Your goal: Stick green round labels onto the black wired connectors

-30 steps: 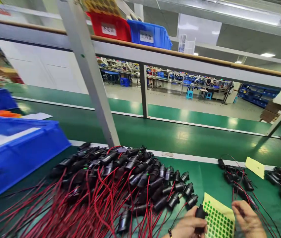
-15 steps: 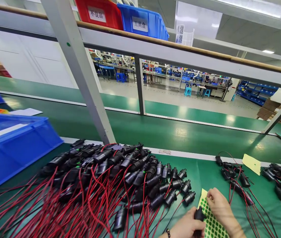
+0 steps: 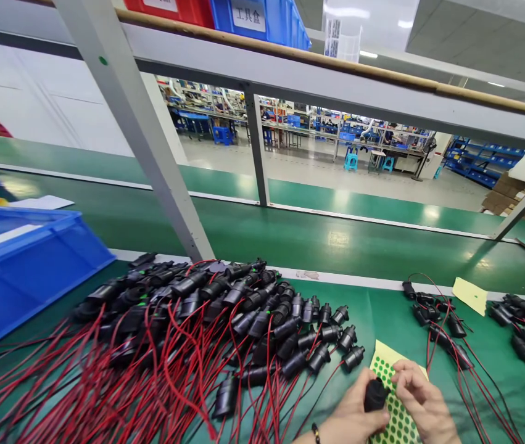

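gripping black socket part [image 3: 376,394] upright in left hand [image 3: 352,416], fingers closed round it, low in view above green mat [image 3: 382,320]. right hand [image 3: 422,401] pinched, fingertips [image 3: 398,377] touching part's top. yellow sheet of green dot stickers [image 3: 394,425] lies under both hands. big pile of black parts with red wires [image 3: 188,345] to left; smaller bunch [image 3: 438,324] to right; blue bin [image 3: 26,265] far left.

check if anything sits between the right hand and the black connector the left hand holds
Nothing visible does: the right hand is right beside the black connector gripped in the left hand, both above the green-dot sticker sheet.
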`<act>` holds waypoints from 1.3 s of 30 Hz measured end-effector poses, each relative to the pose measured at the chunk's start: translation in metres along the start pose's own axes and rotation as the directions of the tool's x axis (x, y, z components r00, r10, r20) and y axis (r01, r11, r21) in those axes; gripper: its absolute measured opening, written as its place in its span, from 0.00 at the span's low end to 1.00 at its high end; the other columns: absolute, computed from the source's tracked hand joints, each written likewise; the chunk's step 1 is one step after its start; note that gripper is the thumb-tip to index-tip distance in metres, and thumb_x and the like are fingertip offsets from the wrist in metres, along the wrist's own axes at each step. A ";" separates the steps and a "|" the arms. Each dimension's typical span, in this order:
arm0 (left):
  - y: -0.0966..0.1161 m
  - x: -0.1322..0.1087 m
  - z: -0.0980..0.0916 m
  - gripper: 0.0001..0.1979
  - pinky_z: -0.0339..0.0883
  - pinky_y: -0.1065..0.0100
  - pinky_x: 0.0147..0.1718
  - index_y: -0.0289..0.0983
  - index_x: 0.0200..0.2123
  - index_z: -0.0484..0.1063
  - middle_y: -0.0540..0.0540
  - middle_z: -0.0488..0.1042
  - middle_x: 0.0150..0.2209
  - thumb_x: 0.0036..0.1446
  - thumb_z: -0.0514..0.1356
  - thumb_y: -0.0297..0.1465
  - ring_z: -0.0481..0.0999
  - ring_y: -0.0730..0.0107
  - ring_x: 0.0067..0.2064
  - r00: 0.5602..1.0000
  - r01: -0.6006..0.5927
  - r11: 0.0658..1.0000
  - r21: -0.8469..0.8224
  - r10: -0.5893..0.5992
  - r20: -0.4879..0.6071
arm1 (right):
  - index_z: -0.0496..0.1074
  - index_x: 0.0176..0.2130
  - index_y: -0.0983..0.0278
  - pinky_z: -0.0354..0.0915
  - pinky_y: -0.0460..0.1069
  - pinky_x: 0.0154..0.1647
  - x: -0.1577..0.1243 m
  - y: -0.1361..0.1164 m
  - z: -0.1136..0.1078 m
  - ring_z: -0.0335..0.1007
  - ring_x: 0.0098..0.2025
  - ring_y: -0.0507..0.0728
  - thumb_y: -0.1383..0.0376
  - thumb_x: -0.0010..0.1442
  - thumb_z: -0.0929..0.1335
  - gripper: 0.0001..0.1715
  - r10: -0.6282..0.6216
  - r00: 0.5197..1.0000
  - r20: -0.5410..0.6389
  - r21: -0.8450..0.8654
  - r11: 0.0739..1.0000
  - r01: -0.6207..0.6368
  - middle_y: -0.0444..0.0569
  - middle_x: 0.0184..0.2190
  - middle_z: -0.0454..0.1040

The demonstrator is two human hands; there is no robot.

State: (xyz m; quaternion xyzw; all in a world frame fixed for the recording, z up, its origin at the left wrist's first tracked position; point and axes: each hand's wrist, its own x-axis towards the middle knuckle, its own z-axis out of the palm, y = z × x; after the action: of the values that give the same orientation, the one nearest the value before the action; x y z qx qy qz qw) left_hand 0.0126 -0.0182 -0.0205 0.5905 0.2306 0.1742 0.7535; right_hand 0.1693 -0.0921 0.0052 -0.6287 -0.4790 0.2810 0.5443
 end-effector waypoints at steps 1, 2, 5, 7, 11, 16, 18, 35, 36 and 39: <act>0.003 -0.002 0.000 0.20 0.56 0.70 0.31 0.41 0.40 0.59 0.55 0.63 0.29 0.46 0.66 0.32 0.63 0.71 0.30 0.999 -0.030 0.999 0.036 0.031 -0.019 | 0.72 0.24 0.63 0.68 0.49 0.40 -0.004 -0.002 0.001 0.70 0.41 0.60 0.50 0.54 0.71 0.20 0.015 0.999 -0.037 0.057 0.998 -0.013 0.53 0.36 0.73; 0.005 -0.003 0.001 0.21 0.56 0.70 0.31 0.41 0.40 0.59 0.55 0.62 0.30 0.45 0.67 0.31 0.62 0.71 0.31 0.997 -0.056 0.997 0.059 0.059 -0.043 | 0.72 0.23 0.63 0.68 0.49 0.40 -0.007 -0.004 0.003 0.71 0.41 0.60 0.49 0.53 0.72 0.21 0.035 0.997 -0.063 0.095 0.995 -0.029 0.54 0.36 0.73; 0.014 -0.007 0.003 0.21 0.53 0.70 0.31 0.40 0.38 0.59 0.54 0.60 0.30 0.44 0.67 0.32 0.59 0.70 0.32 0.988 -0.131 0.988 0.086 0.137 -0.065 | 0.73 0.22 0.63 0.69 0.49 0.39 -0.012 -0.010 0.006 0.71 0.39 0.60 0.48 0.49 0.73 0.22 0.089 0.995 -0.049 0.131 0.988 -0.082 0.54 0.34 0.74; 0.018 -0.008 0.004 0.21 0.51 0.70 0.31 0.40 0.38 0.58 0.54 0.58 0.30 0.45 0.66 0.33 0.57 0.71 0.32 0.984 -0.164 0.984 0.069 0.167 -0.053 | 0.74 0.21 0.63 0.69 0.49 0.38 -0.013 -0.012 0.009 0.71 0.37 0.60 0.48 0.48 0.74 0.22 0.107 0.994 -0.006 0.129 0.986 -0.105 0.53 0.32 0.73; 0.023 -0.010 0.008 0.21 0.49 0.70 0.29 0.40 0.37 0.57 0.54 0.57 0.30 0.45 0.66 0.35 0.54 0.71 0.31 0.985 -0.163 0.985 0.049 0.165 -0.048 | 0.73 0.20 0.63 0.68 0.47 0.35 -0.015 -0.015 0.016 0.69 0.35 0.57 0.51 0.51 0.73 0.20 0.094 0.994 -0.049 0.170 0.982 -0.084 0.51 0.31 0.71; 0.026 -0.011 0.009 0.22 0.49 0.70 0.29 0.40 0.36 0.58 0.54 0.56 0.29 0.46 0.68 0.40 0.54 0.71 0.31 0.987 -0.140 0.990 0.034 0.143 -0.073 | 0.73 0.20 0.63 0.67 0.47 0.36 -0.015 -0.014 0.016 0.68 0.35 0.57 0.55 0.52 0.73 0.17 0.078 0.997 0.024 0.122 0.989 -0.080 0.50 0.31 0.71; 0.024 -0.011 0.009 0.22 0.49 0.70 0.29 0.40 0.36 0.58 0.53 0.56 0.30 0.46 0.67 0.42 0.54 0.70 0.31 0.985 -0.157 0.986 0.051 0.160 -0.069 | 0.73 0.21 0.63 0.68 0.47 0.36 -0.014 -0.011 0.014 0.68 0.35 0.58 0.57 0.54 0.71 0.16 0.057 0.996 0.071 0.100 0.993 -0.064 0.50 0.30 0.71; 0.017 -0.009 0.009 0.23 0.53 0.70 0.29 0.40 0.37 0.60 0.54 0.59 0.29 0.47 0.68 0.43 0.58 0.70 0.31 0.986 -0.128 0.986 0.109 0.139 -0.097 | 0.72 0.22 0.63 0.69 0.46 0.37 -0.016 0.000 0.016 0.70 0.35 0.56 0.64 0.55 0.69 0.11 -0.103 0.995 -0.013 -0.074 0.992 0.102 0.49 0.30 0.72; 0.017 -0.010 0.009 0.23 0.54 0.70 0.29 0.40 0.37 0.60 0.54 0.60 0.29 0.47 0.69 0.42 0.59 0.69 0.32 0.987 -0.110 0.987 0.120 0.123 -0.106 | 0.72 0.23 0.62 0.69 0.46 0.37 -0.017 -0.001 0.016 0.71 0.35 0.56 0.65 0.55 0.68 0.10 -0.111 0.994 -0.008 -0.089 0.990 0.110 0.48 0.30 0.72; 0.021 -0.011 0.010 0.21 0.54 0.69 0.30 0.40 0.37 0.60 0.53 0.59 0.29 0.48 0.68 0.41 0.59 0.69 0.32 0.986 -0.112 0.986 0.126 0.126 -0.105 | 0.71 0.24 0.62 0.69 0.46 0.39 -0.018 -0.001 0.016 0.71 0.37 0.57 0.66 0.55 0.68 0.09 -0.114 0.993 -0.002 -0.124 0.986 0.113 0.49 0.32 0.73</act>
State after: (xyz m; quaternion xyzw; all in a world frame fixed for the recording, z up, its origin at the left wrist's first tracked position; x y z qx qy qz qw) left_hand 0.0092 -0.0266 0.0037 0.6366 0.2471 0.2379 0.6907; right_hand 0.1483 -0.1019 -0.0006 -0.6342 -0.5281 0.2165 0.5216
